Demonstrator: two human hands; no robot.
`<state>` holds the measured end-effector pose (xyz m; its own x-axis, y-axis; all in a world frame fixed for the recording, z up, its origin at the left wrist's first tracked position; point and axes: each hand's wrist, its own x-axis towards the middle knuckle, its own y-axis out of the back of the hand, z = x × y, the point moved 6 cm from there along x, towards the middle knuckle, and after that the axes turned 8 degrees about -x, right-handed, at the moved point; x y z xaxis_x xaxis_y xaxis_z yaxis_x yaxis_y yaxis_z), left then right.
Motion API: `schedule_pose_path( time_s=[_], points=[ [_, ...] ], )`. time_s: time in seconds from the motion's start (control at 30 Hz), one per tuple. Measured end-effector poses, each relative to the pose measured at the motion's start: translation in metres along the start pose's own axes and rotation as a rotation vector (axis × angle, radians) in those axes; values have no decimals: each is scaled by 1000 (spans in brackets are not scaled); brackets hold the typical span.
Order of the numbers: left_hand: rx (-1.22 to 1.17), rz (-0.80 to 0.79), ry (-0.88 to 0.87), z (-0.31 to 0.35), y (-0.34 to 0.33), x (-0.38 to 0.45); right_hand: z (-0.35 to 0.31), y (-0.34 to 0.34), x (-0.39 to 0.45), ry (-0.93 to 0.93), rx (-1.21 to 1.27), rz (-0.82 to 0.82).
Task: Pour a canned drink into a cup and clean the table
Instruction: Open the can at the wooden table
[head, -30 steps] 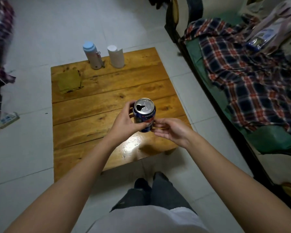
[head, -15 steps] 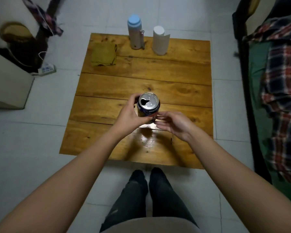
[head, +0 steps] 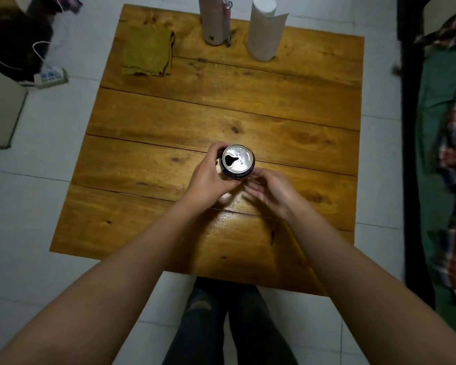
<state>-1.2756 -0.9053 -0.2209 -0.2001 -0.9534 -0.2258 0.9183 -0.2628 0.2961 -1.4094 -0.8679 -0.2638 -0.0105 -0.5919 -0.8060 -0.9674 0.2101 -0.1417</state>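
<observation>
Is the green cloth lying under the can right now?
No, the cloth lies at the table's far left corner, well apart from the can, which the left hand holds.

Since the earlier pictures the view has dipped toward the table's (head: 169, 122) near edge, cutting off the flask (head: 214, 25) top and the cup (head: 264, 30) at the far edge.

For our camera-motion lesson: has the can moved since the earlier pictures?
No: the can stays over the same plank seam of the table; only the camera shifted.
</observation>
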Motion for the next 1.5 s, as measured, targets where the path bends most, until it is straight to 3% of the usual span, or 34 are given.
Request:
schedule_pose_path(
  time_s=[0.5, 0.97, 1.23, 1.5],
  points=[
    [38, -134, 43, -19, -39, 18, 13, 28, 16, -31, 43, 82],
    [97, -139, 22, -17, -44, 16, 16, 36, 18, -9, 13, 92],
    [250, -188, 109, -8, -34, 6, -1, 38, 0, 228, -677, 147],
    [406, -121, 112, 25, 18, -27, -35, 31, -63, 429, -1249, 169]
  ],
)
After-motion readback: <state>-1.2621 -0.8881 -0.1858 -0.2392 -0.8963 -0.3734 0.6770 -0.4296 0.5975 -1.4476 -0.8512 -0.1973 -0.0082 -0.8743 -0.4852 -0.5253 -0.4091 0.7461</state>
